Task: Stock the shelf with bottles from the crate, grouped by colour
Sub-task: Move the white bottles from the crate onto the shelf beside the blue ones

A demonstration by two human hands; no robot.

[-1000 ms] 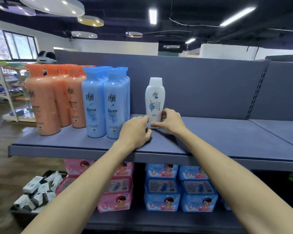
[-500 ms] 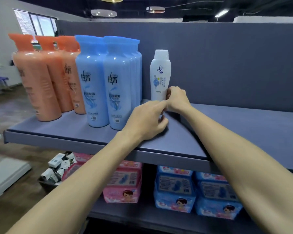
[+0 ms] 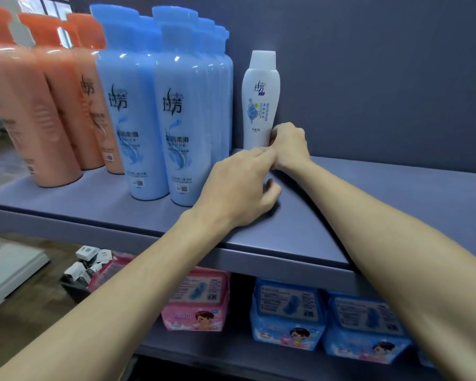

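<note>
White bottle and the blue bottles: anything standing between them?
Nothing: the head view shows only a narrow gap of backboard between the white bottle and the blue bottles.

The blue bottles [image 3: 146, 119] and orange bottles [image 3: 52, 105] look like glossy, smooth plastic with bright highlights. The white bottle [image 3: 260, 100] is smooth plastic with a softer sheen. The shelf [image 3: 368, 193] is matt blue-grey. The packs below [image 3: 286, 312] have shiny film wrapping.
</note>
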